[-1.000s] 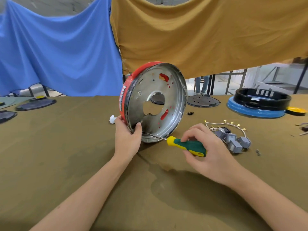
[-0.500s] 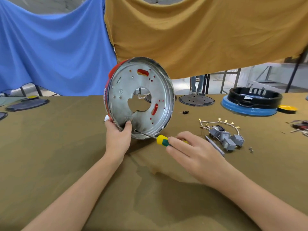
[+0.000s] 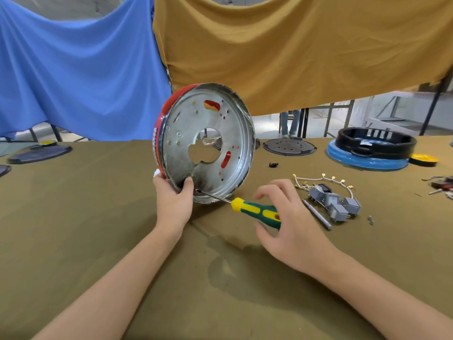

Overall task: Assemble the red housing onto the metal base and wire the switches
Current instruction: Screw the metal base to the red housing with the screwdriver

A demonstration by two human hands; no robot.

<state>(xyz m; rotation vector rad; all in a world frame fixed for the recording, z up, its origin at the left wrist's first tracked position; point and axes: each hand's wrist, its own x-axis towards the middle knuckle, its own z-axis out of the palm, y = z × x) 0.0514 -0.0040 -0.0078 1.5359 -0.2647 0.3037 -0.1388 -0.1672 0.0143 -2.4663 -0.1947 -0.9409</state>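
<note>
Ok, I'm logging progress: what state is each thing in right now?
Round metal base: upright on edge, red housing behind it.
Left hand: grips base's lower rim.
Green-and-yellow screwdriver: tip at base, handle in right hand.
Grey switches: lying loose on table.

Head-worn view, forward-down, close over table (image 3: 73, 217)

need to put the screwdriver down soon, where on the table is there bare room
Bare cloth lies left of the left hand and the metal base, out to the dark lids. The near strip between the forearms is bare too. Crowded: right of the right hand, where the switches, wires and a metal rod lie.
</note>
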